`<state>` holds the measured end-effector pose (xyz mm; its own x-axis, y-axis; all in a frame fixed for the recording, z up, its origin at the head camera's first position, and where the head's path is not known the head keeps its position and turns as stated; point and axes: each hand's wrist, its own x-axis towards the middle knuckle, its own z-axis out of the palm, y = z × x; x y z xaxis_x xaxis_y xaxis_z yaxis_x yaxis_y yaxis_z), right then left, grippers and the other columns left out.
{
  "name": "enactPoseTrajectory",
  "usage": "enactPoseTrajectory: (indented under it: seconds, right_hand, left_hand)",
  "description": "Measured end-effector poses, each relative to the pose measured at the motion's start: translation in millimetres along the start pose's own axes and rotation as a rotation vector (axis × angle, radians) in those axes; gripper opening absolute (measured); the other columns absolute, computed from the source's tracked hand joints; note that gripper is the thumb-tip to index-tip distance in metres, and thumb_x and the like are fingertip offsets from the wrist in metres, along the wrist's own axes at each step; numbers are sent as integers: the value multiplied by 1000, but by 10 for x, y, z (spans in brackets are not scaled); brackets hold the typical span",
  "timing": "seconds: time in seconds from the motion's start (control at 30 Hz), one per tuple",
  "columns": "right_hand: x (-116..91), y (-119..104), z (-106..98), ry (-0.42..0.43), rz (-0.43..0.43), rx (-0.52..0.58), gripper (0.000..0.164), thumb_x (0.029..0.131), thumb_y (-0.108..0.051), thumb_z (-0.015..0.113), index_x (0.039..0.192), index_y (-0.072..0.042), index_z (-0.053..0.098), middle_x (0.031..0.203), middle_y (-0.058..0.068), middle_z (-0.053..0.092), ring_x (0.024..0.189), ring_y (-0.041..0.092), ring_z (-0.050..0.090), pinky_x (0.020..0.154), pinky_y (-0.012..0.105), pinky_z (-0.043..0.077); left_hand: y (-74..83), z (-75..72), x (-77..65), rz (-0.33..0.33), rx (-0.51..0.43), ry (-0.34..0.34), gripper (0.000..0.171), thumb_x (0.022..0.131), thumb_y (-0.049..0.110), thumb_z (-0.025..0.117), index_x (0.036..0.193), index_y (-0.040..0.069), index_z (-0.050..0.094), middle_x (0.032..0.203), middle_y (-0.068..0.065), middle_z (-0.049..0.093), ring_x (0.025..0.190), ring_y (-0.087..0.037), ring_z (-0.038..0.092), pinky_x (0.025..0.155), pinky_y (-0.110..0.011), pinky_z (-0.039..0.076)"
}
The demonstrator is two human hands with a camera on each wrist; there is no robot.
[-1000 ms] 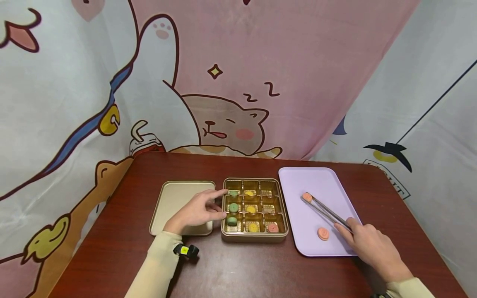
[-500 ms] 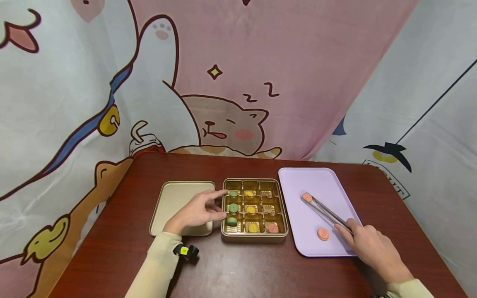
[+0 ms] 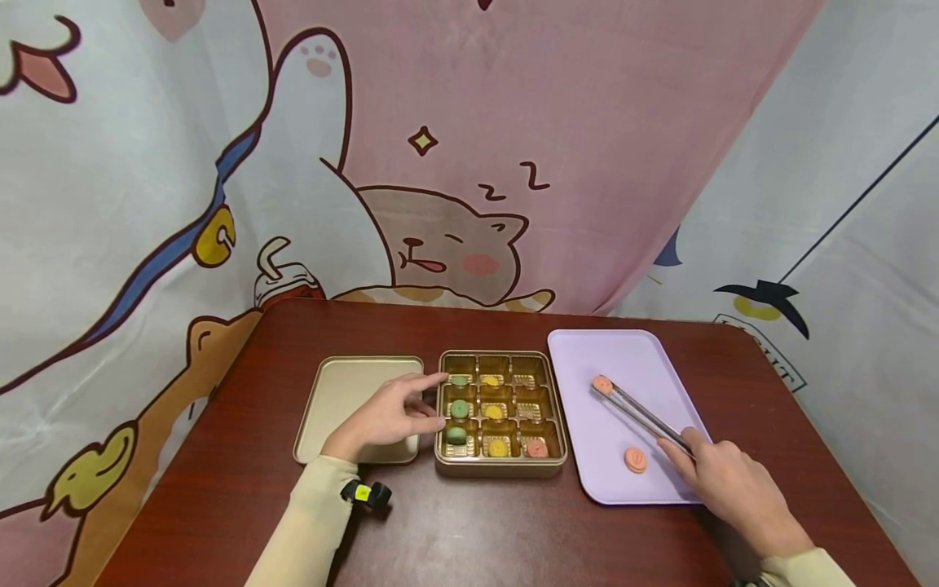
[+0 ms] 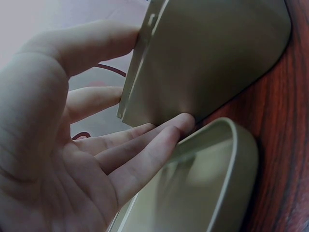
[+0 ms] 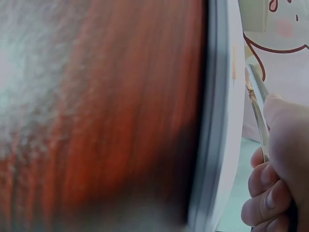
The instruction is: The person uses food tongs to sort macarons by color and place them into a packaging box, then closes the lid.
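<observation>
My left hand (image 3: 385,416) reaches over the lid and touches the left side of a gold tin (image 3: 502,470), fingertips and thumb at its rim. In the left wrist view the fingers (image 4: 145,169) lie nearly straight against the tin wall (image 4: 212,53). Green macarons (image 3: 459,410) fill the tin's left column, yellow ones (image 3: 495,413) the middle, and a pink one (image 3: 538,449) the front right compartment. With metal tongs (image 3: 649,420) in its grip, my right hand (image 3: 737,485) pinches a pink macaron (image 3: 602,385) between the tips, over the lilac tray (image 3: 605,350).
Another pink macaron (image 3: 636,461) lies on the tray's near part. The tin's shallow gold lid (image 3: 348,375) is left of the tin, under my left hand. All stand on a dark red wooden table (image 3: 484,530); a cartoon-printed cloth (image 3: 587,122) hangs behind.
The tong tips and the pink macaron in them have shifted very slightly up and away from me. My left hand and the tin have stayed where they were.
</observation>
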<state>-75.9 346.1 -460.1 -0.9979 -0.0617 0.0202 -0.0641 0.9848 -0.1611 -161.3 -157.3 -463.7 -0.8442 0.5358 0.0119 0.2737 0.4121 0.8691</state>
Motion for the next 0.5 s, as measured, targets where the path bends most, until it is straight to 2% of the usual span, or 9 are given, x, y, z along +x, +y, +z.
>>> enactPoseTrajectory:
  seconds: [0.27,0.5]
  right_hand:
    - [-28,-106,-94,58,-40,-14,40,106,-47,60,90,-11,52,58,3,39,52,19,42,42,33,32]
    - [-57,-272,-194,104,-82,1,40,105,-49,61,87,-15,51,56,2,38,51,19,40,41,35,32]
  left_hand:
    - [11,3,-5,-2,7,-1,78,94,22,82,161,12,44,150,-21,48,101,-18,73,87,-23,63]
    - [-1,3,-1,6,16,1,78,94,23,82,161,11,44,150,-22,48,100,-19,73,86,-23,63]
